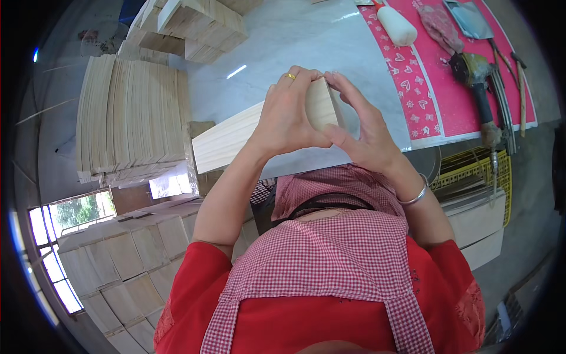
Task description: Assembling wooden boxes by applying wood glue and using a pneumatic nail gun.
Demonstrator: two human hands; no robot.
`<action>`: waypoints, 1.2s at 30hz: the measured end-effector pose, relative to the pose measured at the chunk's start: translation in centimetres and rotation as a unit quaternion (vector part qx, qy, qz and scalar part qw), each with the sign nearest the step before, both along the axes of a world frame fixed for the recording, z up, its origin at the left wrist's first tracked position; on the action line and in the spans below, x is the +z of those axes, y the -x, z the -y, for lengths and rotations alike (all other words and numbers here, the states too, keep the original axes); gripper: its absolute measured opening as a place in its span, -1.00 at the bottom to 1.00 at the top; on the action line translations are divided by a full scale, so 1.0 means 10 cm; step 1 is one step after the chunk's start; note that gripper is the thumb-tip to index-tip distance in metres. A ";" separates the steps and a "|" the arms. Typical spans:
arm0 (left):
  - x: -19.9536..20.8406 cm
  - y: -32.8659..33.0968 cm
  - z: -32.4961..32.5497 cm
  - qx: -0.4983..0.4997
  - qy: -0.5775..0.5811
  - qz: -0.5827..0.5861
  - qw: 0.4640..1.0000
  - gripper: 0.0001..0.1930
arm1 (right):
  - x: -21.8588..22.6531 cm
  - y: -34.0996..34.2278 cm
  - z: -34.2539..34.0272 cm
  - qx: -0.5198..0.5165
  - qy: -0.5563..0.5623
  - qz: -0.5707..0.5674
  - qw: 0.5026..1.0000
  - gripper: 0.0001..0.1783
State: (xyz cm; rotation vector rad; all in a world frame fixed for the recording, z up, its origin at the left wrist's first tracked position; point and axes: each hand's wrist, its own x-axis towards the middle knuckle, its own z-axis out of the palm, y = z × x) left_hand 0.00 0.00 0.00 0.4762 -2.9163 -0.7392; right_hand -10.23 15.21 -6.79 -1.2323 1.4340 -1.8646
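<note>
Both my hands hold a pale wooden piece [321, 106] upright over the grey marbled table [295, 41]. My left hand [289, 115], with a gold ring, wraps its left side. My right hand [362, 127], a silver bangle on the wrist, presses its right side and top edge. A long light wooden board [224, 141] runs from under my left hand toward the table's left edge; whether it is joined to the held piece is hidden by my hands.
Stacks of thin wooden boards [132, 118] lie to the left, wooden blocks [194, 26] at the back. A pink mat [448, 100] at right carries a white glue bottle [396, 25], a power tool [474, 76] and hand tools. More boards [130, 259] lie lower left, a yellow crate [471, 171] at right.
</note>
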 end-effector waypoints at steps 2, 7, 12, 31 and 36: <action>-0.04 0.05 -0.01 0.002 -0.006 -0.020 1.000 -0.14 | 0.08 0.01 -0.09 -0.005 -0.008 -0.054 0.999 -0.12; -0.03 0.06 0.03 -0.013 0.011 -0.053 0.998 -0.16 | 0.27 -0.07 -0.60 0.049 -0.080 -0.043 0.995 -0.29; 0.00 0.03 -0.02 0.004 0.012 -0.053 0.999 -0.19 | 0.10 0.35 -0.98 -0.144 -0.183 -0.138 0.963 -0.81; -0.19 0.00 0.02 0.024 0.036 -0.077 0.996 -0.16 | 0.37 2.17 -1.15 -0.209 -0.574 -0.378 0.696 -0.53; -0.27 -0.05 0.03 0.028 0.051 -0.076 0.995 -0.14 | 1.32 1.13 -0.85 -0.106 -0.471 -0.351 0.802 -0.60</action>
